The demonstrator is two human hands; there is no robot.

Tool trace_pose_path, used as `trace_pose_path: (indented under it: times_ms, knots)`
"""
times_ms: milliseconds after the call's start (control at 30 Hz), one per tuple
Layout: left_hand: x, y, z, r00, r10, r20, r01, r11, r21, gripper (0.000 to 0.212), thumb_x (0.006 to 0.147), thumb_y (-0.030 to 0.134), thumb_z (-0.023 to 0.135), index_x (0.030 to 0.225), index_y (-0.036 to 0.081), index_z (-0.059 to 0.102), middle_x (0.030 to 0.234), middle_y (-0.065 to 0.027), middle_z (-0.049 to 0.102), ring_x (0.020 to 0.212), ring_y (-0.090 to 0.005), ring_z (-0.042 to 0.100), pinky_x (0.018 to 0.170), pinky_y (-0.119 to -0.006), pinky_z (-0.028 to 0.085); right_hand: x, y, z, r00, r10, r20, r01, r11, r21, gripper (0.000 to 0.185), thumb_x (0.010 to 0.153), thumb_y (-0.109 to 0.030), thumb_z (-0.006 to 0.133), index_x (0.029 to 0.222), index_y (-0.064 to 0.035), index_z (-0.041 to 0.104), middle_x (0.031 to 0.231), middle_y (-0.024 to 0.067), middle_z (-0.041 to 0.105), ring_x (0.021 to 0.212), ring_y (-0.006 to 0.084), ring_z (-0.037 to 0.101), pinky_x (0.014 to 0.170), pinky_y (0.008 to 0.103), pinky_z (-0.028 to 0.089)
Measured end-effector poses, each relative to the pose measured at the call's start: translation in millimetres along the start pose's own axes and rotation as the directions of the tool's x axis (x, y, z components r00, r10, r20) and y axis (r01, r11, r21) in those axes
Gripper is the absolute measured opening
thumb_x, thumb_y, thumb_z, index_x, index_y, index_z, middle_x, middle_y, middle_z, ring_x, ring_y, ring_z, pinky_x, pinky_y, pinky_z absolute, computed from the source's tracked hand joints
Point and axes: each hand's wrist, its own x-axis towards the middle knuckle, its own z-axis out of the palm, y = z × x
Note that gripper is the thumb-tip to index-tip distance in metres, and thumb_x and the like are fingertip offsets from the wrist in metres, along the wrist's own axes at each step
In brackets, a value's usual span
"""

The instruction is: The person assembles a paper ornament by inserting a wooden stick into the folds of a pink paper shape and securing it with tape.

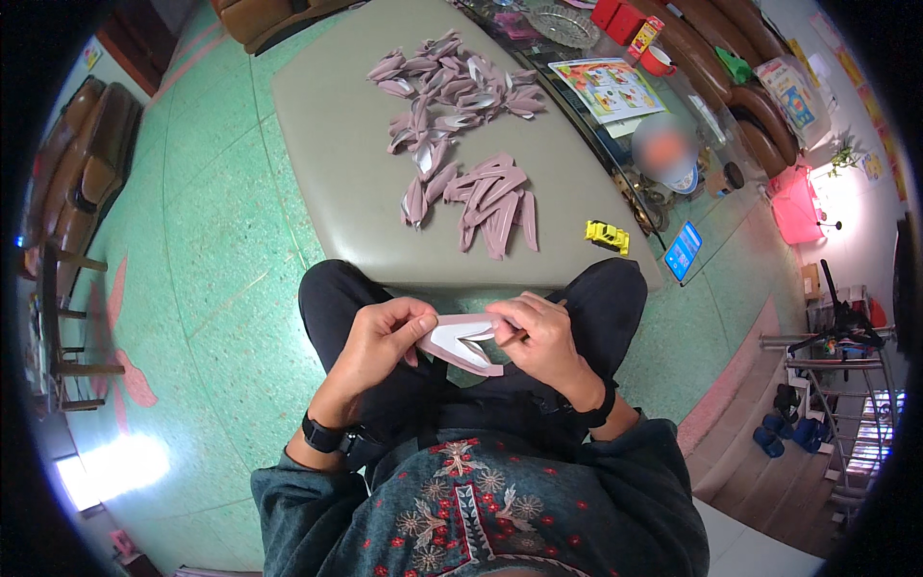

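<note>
Between my hands, above my lap, is a V-shaped mauve piece with a white inner face [451,343]. My left hand [382,339] pinches its closed left end between thumb and fingers. The fingers of my right hand [537,335] hold the upper arm of the V at its right end; the lower arm hangs loose. On the beige padded surface before me lie a pile of flat, folded mauve strips [497,202] and, farther back, a larger heap of similar pieces [461,94], some showing white inside. The material of the pieces cannot be told.
A yellow toy car [607,236] sits at the padded surface's right front. Along its right side runs a dark glass-topped table with a printed sheet [609,90], a red mug [657,62] and a glass dish [564,27]. A lit phone [683,251] is near the table's front corner.
</note>
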Motion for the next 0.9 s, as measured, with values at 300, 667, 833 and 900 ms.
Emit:
trace_pose_path:
  times_ms: [300, 667, 833, 900]
  knots:
    - [-3.3, 6.9, -2.0, 0.956, 0.237, 0.175, -0.282, 0.907, 0.312, 0.013, 0.084, 0.003, 0.061, 0.096, -0.002, 0.064, 0.078, -0.0089, 0.064, 0.068, -0.0117, 0.061, 0.061, -0.026, 0.050, -6.9, 4.5, -9.5, 0.925, -0.355, 0.131, 0.365, 0.930, -0.054, 0.027, 0.065, -0.001, 0.067, 0.091, -0.0015, 0.060, 0.087, 0.0079, 0.060, 0.067, 0.0219, 0.063, 0.057, 0.0303, 0.051]
    - [-6.9, 12.1, 2.0, 0.948, 0.225, 0.223, -0.297, 0.880, 0.371, 0.012, 0.083, 0.004, 0.061, 0.092, -0.003, 0.062, 0.079, -0.0124, 0.065, 0.069, -0.0196, 0.063, 0.062, -0.028, 0.049, -11.7, -1.3, -13.7, 0.870, -0.467, 0.158, 0.486, 0.866, -0.116, 0.019, 0.071, -0.003, 0.065, 0.090, 0.0008, 0.062, 0.091, 0.0102, 0.061, 0.063, 0.0170, 0.062, 0.050, 0.0262, 0.049]
    - [-8.2, 11.1, 8.0, 0.949, 0.244, 0.202, -0.298, 0.904, 0.307, 0.012, 0.082, 0.005, 0.061, 0.092, -0.003, 0.062, 0.082, -0.0135, 0.064, 0.070, -0.0226, 0.064, 0.062, -0.029, 0.049, -14.1, -0.3, -9.8, 0.863, -0.479, 0.162, 0.499, 0.858, -0.121, 0.021, 0.070, -0.003, 0.066, 0.091, 0.0003, 0.063, 0.093, 0.0103, 0.061, 0.062, 0.0163, 0.062, 0.050, 0.0260, 0.049]
    - [-6.6, 9.9, 5.2, 0.925, 0.294, 0.240, -0.366, 0.859, 0.357, 0.012, 0.082, 0.004, 0.061, 0.091, -0.003, 0.062, 0.081, -0.0136, 0.064, 0.069, -0.0235, 0.064, 0.062, -0.029, 0.049, -14.3, -0.5, -10.2, 0.854, -0.492, 0.172, 0.515, 0.846, -0.135, 0.022, 0.070, -0.004, 0.066, 0.091, 0.0001, 0.063, 0.093, 0.0105, 0.060, 0.062, 0.0163, 0.062, 0.050, 0.0259, 0.049]
